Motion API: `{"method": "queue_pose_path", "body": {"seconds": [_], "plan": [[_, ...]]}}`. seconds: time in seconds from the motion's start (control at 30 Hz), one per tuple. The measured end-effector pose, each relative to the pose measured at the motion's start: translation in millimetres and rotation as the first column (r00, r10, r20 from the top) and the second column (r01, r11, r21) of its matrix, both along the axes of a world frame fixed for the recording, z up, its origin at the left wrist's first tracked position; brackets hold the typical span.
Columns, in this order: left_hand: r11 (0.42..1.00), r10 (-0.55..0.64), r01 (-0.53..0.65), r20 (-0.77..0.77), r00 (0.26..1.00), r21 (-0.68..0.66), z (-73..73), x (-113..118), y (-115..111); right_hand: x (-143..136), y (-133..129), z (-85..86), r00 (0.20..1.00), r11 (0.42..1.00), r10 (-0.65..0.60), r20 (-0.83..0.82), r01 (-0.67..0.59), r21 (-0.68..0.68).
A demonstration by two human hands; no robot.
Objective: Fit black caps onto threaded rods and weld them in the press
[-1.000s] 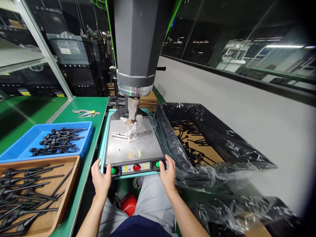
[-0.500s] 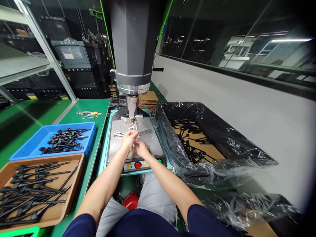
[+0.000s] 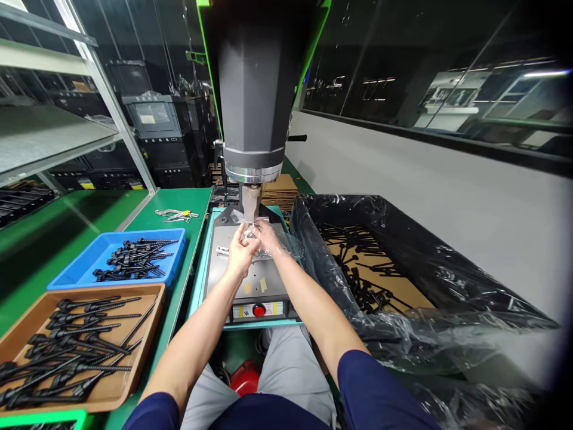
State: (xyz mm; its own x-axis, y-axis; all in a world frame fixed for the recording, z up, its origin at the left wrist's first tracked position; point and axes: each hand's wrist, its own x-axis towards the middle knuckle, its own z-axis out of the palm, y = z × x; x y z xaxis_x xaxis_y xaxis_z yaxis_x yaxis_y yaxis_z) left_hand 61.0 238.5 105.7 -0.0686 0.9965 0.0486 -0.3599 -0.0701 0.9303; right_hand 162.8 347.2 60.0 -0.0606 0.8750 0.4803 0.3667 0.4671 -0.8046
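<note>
Your hands have left the press's front-edge buttons; left hand [image 3: 239, 254] and right hand [image 3: 268, 236] now pinch the clear-wrapped part [image 3: 251, 232] under the horn [image 3: 250, 203].

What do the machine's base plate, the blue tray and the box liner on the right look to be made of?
Base plate: likely bare metal, matte grey with drilled holes. Blue tray: probably moulded plastic, uniform smooth colour. Box liner: thin plastic film, glossy and wrinkled.

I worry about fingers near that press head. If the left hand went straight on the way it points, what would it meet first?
Probably the small clear-wrapped part at its fingertips, then the metal tip under the press head. The left hand points forward and slightly right; depth is unclear.
</note>
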Motion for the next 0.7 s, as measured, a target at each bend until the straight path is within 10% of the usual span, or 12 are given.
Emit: {"method": "queue_pose_path", "body": {"seconds": [0.23,0.37,0.5,0.7], "plan": [[0.996,0.094,-0.094,0.112,0.989,0.000,-11.9,-7,3,-7,-71,-29.3,0.934,0.984,-0.179,-0.310,0.168,-0.063],[0.985,0.168,-0.165,0.062,0.984,-0.056,-22.8,-17,5,-8,-142,-47.8,0.824,0.885,0.040,-0.564,-0.292,-0.363],[0.967,0.148,-0.162,-0.088,0.985,-0.195,-33.3,-36,-4,-1,-179,-32.3,0.643,0.739,0.128,-0.755,-0.569,-0.360],[0.961,0.206,-0.242,-0.233,0.950,-0.134,-53.8,-68,-64,2,-178,1.9,0.678,0.848,0.203,-0.707,-0.482,-0.218]]}}
